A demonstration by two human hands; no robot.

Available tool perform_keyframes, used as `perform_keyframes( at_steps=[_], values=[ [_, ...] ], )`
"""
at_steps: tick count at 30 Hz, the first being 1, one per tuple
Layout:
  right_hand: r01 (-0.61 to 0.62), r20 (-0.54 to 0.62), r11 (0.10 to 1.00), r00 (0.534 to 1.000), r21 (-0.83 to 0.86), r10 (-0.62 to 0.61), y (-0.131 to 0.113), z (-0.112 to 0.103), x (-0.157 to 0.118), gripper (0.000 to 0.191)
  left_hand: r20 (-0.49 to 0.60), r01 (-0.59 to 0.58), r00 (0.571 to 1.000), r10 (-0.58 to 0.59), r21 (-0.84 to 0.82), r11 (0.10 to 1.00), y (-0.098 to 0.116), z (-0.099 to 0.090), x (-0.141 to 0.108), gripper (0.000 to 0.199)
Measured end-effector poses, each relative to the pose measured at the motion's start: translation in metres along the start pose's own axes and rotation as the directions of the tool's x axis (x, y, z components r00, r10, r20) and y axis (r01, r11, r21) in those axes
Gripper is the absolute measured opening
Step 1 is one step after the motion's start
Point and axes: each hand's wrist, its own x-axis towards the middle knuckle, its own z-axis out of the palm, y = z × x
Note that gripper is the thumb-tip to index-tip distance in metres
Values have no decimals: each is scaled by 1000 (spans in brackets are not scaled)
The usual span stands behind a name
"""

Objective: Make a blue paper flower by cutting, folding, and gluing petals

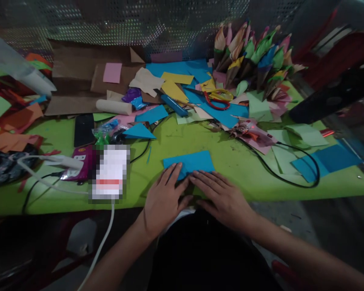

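A piece of blue paper (194, 159) lies near the front edge of the green table in front of me. My left hand (166, 193) rests on its left lower part, fingers stretched out and lying on the sheet. Along the right lower edge, my right hand (220, 194) has its fingers extended flat over the paper. The two hands almost meet at the paper's middle. They cover its lower edge, so I cannot tell whether it is folded there. Neither hand grips anything that I can see.
A phone (111, 171) with a white cable lies left of my hands. Scissors (218, 99), a blue cutter (174, 105), paper scraps and a glue gun (257, 131) with a black cord lie farther back. Paper cones (255, 56) stand at the back right; a dark bottle (330, 95) is beside them.
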Motion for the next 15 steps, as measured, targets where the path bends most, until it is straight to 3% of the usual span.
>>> perform_keyframes(
  at_steps=[7, 15],
  values=[
    [-52, 6, 995, 999, -83, 53, 20, -1, -22, 51, 43, 46, 998, -47, 27, 999, -1, -4, -13, 57],
    [-41, 2, 996, 999, -85, 42, 23, 2, -25, 51, 6, 132, 991, -132, 69, 989, -3, -15, -42, 57]
  ],
)
